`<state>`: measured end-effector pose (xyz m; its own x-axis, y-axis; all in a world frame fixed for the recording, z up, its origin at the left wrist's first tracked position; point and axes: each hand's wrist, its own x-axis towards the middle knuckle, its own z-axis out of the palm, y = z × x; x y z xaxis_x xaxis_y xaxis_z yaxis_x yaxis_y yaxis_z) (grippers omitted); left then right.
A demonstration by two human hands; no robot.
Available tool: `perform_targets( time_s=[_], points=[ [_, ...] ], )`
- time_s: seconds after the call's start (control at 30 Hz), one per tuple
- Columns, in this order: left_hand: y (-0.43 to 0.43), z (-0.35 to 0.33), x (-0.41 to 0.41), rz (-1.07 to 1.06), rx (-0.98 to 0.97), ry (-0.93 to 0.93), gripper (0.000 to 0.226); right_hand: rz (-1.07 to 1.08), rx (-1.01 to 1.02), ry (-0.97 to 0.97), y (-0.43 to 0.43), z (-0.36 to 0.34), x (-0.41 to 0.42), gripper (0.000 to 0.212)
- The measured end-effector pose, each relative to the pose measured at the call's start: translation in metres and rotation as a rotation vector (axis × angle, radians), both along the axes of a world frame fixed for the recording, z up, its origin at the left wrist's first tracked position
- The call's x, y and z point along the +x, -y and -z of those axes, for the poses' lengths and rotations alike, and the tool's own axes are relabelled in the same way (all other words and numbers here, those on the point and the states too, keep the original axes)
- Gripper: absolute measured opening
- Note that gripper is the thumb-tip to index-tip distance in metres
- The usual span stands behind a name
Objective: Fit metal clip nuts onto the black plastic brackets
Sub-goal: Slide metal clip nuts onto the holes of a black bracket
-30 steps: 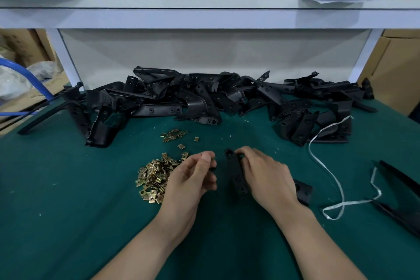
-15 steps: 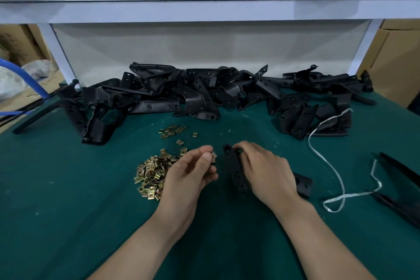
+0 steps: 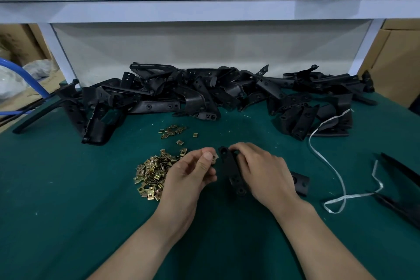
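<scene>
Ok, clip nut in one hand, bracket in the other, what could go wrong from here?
The left hand only pinches the clip nut at its fingertips, beside the black bracket; it could slip and drop into the clip nut pile. The right hand holds the bracket from one side, so pushing may twist it.

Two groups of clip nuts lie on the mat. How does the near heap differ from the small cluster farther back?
The near heap holds many clip nuts, stacked on one another; the far cluster holds only a handful, lying mostly flat. The near heap sits beside the left hand; the far cluster lies closer to the pile of black brackets. Both are brass-coloured clips on the green mat.
</scene>
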<state>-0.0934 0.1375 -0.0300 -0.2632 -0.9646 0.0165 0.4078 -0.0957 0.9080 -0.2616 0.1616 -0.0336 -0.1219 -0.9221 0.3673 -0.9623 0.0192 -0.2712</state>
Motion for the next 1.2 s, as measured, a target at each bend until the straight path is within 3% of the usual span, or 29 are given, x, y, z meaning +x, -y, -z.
perform_targets(
  time_s=[0.13, 1.2],
  points=[
    [0.0006, -0.0006, 0.0001, 0.001, 0.022, -0.020, 0.018, -0.007, -0.014, 0.004, -0.0008, -0.0010, 0.0009, 0.025],
    [0.0010, -0.0025, -0.0007, -0.018, 0.060, 0.019, 0.025, -0.006, -0.025, 0.052, -0.0006, -0.0014, 0.0011, 0.026]
  ],
)
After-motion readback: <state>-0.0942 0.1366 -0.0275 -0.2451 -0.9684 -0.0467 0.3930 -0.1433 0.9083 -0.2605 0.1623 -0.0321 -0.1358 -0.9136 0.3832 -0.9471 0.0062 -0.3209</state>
